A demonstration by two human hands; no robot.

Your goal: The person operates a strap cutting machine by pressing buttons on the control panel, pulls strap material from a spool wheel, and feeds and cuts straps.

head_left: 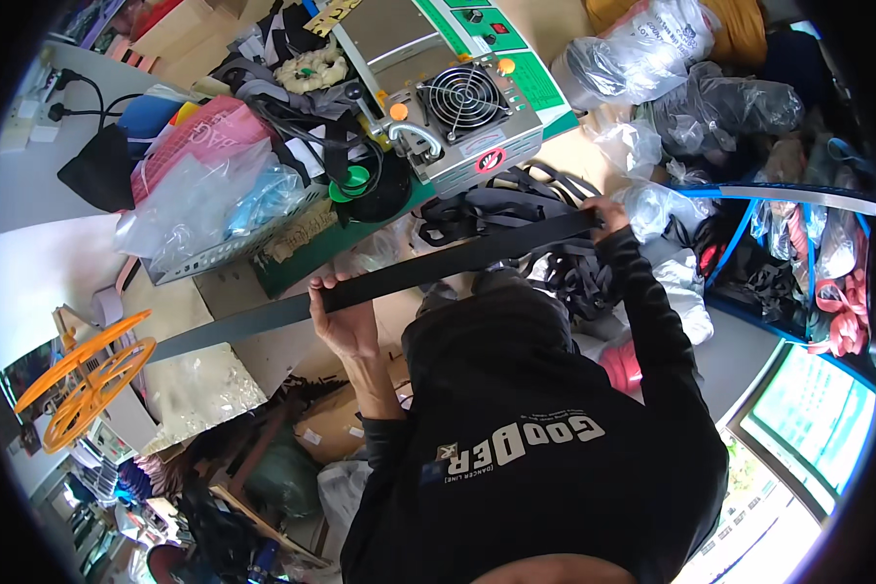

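Observation:
A long, wide black strap (428, 268) stretches across in front of my body, from an orange reel (97, 380) at the left to my right side. My left hand (344, 319) grips the strap partway along, thumb on the near side and the fingers partly hidden behind it. Near the strap's right end, my right hand (608, 216) is closed on it. Just beyond the strap stands a metal machine (482, 131) with a round fan guard, buttons and a green panel. Loose black straps (501, 209) lie heaped below the machine, close to my right hand.
A metal basket (234, 229) of plastic bags and cloth sits left of the machine. Filled plastic bags (642, 58) pile up at the far right. A blue-framed rack (798, 195) holds bundled straps. Cardboard (331, 423) and more bags lie at the lower left.

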